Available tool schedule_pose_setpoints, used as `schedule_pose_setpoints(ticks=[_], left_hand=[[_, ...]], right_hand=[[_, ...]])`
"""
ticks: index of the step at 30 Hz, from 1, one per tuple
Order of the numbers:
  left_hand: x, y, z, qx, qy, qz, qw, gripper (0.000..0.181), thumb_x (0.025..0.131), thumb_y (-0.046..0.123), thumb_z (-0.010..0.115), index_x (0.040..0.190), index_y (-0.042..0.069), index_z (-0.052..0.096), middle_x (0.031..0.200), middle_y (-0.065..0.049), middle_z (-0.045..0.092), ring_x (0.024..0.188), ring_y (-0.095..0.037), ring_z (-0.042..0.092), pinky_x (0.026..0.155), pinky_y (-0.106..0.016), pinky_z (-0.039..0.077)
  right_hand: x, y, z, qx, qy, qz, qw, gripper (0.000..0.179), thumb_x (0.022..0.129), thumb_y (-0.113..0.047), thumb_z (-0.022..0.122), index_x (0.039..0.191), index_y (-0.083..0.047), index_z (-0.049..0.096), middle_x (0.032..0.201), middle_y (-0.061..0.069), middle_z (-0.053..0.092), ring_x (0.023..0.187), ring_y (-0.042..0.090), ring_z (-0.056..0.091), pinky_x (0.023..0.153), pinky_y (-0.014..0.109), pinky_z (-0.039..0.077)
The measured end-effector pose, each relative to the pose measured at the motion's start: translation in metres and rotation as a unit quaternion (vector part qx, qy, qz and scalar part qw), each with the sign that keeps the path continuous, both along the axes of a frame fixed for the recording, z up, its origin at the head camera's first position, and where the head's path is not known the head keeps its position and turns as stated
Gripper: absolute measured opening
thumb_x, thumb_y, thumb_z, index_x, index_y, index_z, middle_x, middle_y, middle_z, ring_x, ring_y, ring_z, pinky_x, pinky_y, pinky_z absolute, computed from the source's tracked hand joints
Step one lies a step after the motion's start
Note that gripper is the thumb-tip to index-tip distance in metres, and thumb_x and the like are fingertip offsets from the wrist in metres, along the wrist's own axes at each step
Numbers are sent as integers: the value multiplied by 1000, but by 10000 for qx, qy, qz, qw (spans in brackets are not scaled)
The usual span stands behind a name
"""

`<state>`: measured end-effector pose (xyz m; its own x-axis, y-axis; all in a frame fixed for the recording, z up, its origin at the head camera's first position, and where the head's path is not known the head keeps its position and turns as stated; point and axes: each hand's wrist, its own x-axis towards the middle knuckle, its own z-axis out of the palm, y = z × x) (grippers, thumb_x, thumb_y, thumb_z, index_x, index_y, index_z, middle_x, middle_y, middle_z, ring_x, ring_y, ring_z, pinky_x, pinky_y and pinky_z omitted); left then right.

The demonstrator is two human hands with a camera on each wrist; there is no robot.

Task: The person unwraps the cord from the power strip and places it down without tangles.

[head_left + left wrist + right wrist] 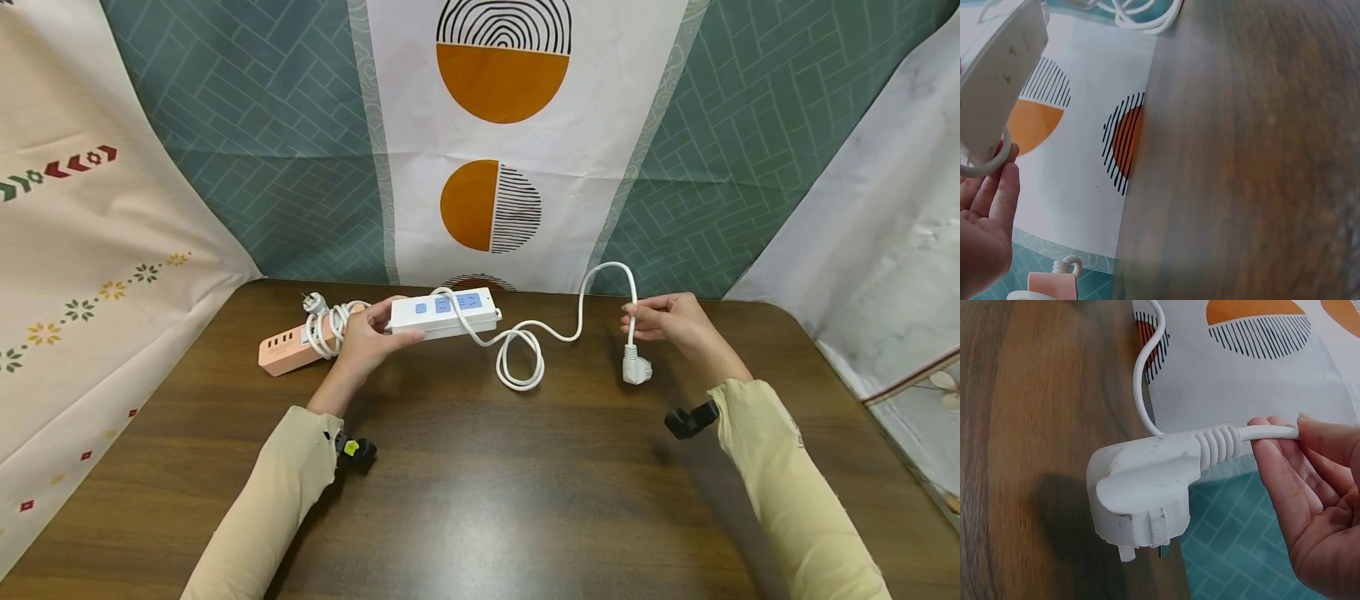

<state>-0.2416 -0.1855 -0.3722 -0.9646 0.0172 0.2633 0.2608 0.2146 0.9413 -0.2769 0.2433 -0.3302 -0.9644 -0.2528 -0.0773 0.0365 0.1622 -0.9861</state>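
Note:
A white power strip (411, 327) with blue socket panels is held above the table by its left end in my left hand (367, 340), thumb in front. In the left wrist view the strip's pale underside (997, 81) is tilted up, with a loop of cord by the fingertips. My right hand (684, 323) pinches the white cord (582, 307) just above its plug (636, 367). The plug (1141, 481) hangs with its prongs showing in the right wrist view. Between the hands the cord runs slack, with a coiled loop in the middle.
A peach power strip (283, 352), its white cord wound round it, lies on the brown wooden table (480, 483) just left of my left hand. Patterned cloth (300, 167) hangs behind the table and at both sides.

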Motion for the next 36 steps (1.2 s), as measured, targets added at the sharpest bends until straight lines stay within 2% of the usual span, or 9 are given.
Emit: schedule_pose_setpoints(ticks=[8,17,20,27,36], left_hand=[[-1,-1,-1,-6,-34,38,10000,55,70,9,78,120,-1,55,111,-17,59,84,-7,55,68,-16,46],[-2,-2,-1,-28,-75,46,10000,55,71,9,77,121,0,55,111,-18,59,85,-8,55,70,-16,45],[0,-1,2,23,-133,29,9999,55,71,6,77,121,-1,55,110,-16,59,84,-7,55,68,-16,45],[14,5,20,-66,-70,12,10000,52,72,4,75,119,-6,54,106,-12,60,80,-3,54,66,-15,45],[16,6,23,-53,9,52,10000,51,71,1,74,118,-7,54,104,-14,60,79,-3,55,65,-15,46]], right_hand=[[5,19,-3,184,-100,-5,9998,13,88,-11,60,80,-19,67,75,-1,69,73,10,66,70,28,52],[8,32,-7,18,-78,-5,10000,16,88,-10,60,78,-19,69,76,1,69,73,12,67,68,28,52],[9,35,-8,11,-54,7,10000,17,88,-9,59,78,-19,69,76,1,69,73,12,67,68,28,52],[11,40,-8,123,-8,-65,9999,17,88,-10,59,78,-20,70,76,2,70,72,12,67,67,28,52],[13,52,-8,-18,-108,-106,9999,18,87,-7,59,79,-18,70,76,3,70,72,13,67,66,27,52]])
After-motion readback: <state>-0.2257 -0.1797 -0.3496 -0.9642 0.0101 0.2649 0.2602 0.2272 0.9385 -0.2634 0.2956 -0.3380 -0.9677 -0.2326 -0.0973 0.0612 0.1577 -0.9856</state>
